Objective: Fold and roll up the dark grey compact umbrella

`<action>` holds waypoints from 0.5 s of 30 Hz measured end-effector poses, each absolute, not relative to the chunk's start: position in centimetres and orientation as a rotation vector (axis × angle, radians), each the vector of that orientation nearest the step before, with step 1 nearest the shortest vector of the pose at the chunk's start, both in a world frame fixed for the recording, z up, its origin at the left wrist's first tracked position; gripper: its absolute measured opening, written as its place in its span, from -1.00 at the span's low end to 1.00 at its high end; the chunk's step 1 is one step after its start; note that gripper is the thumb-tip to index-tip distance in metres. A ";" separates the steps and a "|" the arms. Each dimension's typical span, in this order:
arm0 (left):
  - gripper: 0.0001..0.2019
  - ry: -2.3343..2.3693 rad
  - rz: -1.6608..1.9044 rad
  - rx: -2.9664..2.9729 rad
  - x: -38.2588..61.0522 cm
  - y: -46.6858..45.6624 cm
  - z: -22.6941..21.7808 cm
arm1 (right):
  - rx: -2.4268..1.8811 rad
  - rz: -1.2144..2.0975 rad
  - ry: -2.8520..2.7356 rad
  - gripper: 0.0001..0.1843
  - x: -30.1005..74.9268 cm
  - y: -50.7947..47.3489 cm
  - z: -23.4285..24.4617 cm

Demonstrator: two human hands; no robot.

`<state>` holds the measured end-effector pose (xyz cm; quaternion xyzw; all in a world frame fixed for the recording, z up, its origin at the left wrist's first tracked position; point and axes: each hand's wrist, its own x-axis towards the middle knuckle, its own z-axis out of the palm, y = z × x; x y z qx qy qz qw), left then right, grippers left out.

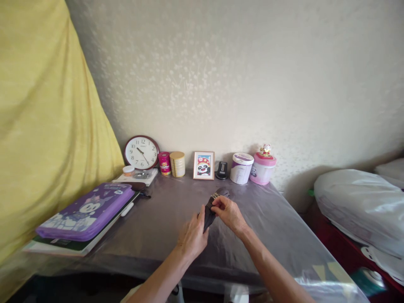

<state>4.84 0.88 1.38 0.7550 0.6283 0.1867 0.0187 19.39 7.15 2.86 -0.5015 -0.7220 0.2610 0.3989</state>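
Over the middle of the table, my left hand (194, 235) is closed around the near end of a dark, narrow cloth bundle (208, 216). A light-patterned patch shows near the far end of this bundle, but its exact kind is unclear. My right hand (229, 215) pinches the bundle's upper right side between thumb and fingers. Its far tip points away from me, low over the table. Part of the bundle is hidden behind my fingers.
A glossy grey cover lies on the table (132, 235). Left are a purple case (90, 210) on books and a round clock (142, 152). Along the wall stand a yellow-lidded can (177, 164), panda picture frame (203, 165), white tub (241, 169) and pink tub (263, 170).
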 end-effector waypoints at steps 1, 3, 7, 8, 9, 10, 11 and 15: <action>-0.39 1.953 0.577 2.345 4.8 0.9 1.4 | -1.290 0.623 -1.829 -0.92 19.4 7.0 2.9; -0.40 1.949 0.582 2.345 4.8 0.9 1.4 | -1.335 0.527 -1.827 -0.96 19.2 6.7 3.2; -0.41 1.930 0.594 2.290 4.7 1.0 1.4 | -1.345 0.399 -1.805 -0.89 19.1 6.4 3.8; -0.40 1.926 0.596 2.257 4.7 1.1 1.5 | -1.334 0.394 -1.780 -0.87 19.3 6.5 3.9; -0.40 1.922 0.602 2.223 4.6 1.2 1.5 | -1.329 0.394 -1.731 -0.85 19.5 6.7 4.0; -0.39 1.918 0.615 2.191 4.6 1.2 1.6 | -1.332 0.394 -1.653 -0.83 19.8 6.9 4.1; -0.39 1.917 0.631 2.165 4.6 1.3 1.7 | -1.340 0.402 -1.550 -0.80 20.1 7.1 4.2; -0.39 1.892 0.695 2.154 4.7 1.2 1.8 | -1.310 0.799 -1.091 -0.52 21.0 7.7 4.2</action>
